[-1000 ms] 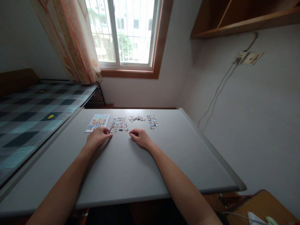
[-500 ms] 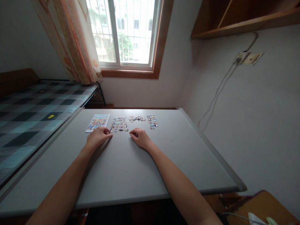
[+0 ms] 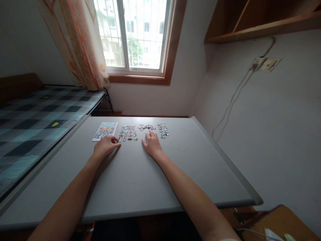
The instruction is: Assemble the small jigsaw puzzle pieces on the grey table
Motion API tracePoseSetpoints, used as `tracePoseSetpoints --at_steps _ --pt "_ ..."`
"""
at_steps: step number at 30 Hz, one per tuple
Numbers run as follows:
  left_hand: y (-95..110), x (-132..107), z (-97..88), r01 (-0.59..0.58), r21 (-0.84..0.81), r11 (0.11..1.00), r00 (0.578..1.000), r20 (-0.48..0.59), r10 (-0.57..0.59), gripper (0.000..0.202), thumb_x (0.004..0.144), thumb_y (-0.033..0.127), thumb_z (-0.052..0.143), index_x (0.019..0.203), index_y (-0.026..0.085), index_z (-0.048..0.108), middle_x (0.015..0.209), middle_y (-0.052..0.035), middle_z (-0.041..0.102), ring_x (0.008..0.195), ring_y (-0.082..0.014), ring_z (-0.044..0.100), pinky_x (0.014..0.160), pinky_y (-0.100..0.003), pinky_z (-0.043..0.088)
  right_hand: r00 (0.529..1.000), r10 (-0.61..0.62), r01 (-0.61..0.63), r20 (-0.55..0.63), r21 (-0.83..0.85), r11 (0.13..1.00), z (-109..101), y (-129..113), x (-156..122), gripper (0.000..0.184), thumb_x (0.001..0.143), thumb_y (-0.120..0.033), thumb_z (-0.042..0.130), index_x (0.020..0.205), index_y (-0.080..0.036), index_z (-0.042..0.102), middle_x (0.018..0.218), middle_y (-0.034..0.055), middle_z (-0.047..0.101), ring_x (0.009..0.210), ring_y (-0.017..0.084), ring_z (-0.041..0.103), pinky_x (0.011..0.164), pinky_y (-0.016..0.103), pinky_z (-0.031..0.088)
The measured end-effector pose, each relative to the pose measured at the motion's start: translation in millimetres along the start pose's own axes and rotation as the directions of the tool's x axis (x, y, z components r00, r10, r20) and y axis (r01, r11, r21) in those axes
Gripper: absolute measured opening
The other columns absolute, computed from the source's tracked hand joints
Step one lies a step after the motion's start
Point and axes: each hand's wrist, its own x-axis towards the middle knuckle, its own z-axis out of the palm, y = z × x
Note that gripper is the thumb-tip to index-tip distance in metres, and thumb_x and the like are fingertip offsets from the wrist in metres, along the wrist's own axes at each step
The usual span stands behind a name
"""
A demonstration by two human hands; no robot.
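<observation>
Beside a bed (image 3: 67, 108) is the gray table (image 3: 135, 187), with puzzle pieces (image 3: 128, 133) near its far edge. The right hand (image 3: 152, 143), fingers spread, is near them. The left hand (image 3: 105, 146) covers part of a picture card (image 3: 108, 129); I can't tell if it's pinching anything.

Daylight pours in through the window (image 3: 145, 36), its panes blown out nearly to white, while the room is dim, darkest inside the shelf (image 3: 265, 28) and under the table (image 3: 140, 190). A pale sheen lies along the table's far end, and a soft shadow falls beside the left forearm (image 3: 71, 187). Wide-angle distortion stretches the edges, and the small pieces (image 3: 126, 132) lack fine detail.
</observation>
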Motion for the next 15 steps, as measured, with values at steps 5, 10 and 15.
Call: tracePoseSetpoints --at_steps 5,10,15 --pt "0 0 0.5 0.004 -0.004 1.000 1.000 -0.007 -0.004 0.035 0.066 0.050 0.064 0.087 0.023 0.072 0.087 -0.0035 0.071 0.079 -0.0210 0.064 0.061 -0.025 0.042 0.997 0.080 -0.081 -0.022 -0.016 0.997 4 3 11 0.048 0.087 -0.036 0.049 0.127 -0.010 0.053 0.146 0.0195 0.031 0.136 0.031 0.021 0.109 0.043 0.020" --pt "0 2 0.4 0.012 -0.015 1.000 1.000 0.022 -0.012 0.036 0.067 0.050 0.064 0.089 0.023 0.071 0.086 -0.0030 0.071 0.078 -0.0200 0.064 0.062 -0.024 0.042 0.985 0.174 -0.175 -0.015 -0.077 0.982 5 1 22 0.055 0.087 -0.038 0.047 0.134 -0.011 0.046 0.151 0.0166 0.024 0.140 0.031 0.011 0.111 0.044 0.012" --pt "1 1 -0.1 0.017 -0.016 1.000 1.000 0.026 -0.017 0.035 0.067 0.050 0.064 0.088 0.022 0.071 0.085 -0.0028 0.071 0.076 -0.0196 0.064 0.063 -0.024 0.043 0.978 0.210 -0.205 0.015 -0.160 0.966 5 0 26 0.059 0.088 -0.043 0.042 0.138 -0.011 0.042 0.151 0.0148 0.025 0.140 0.032 0.011 0.112 0.043 0.008"
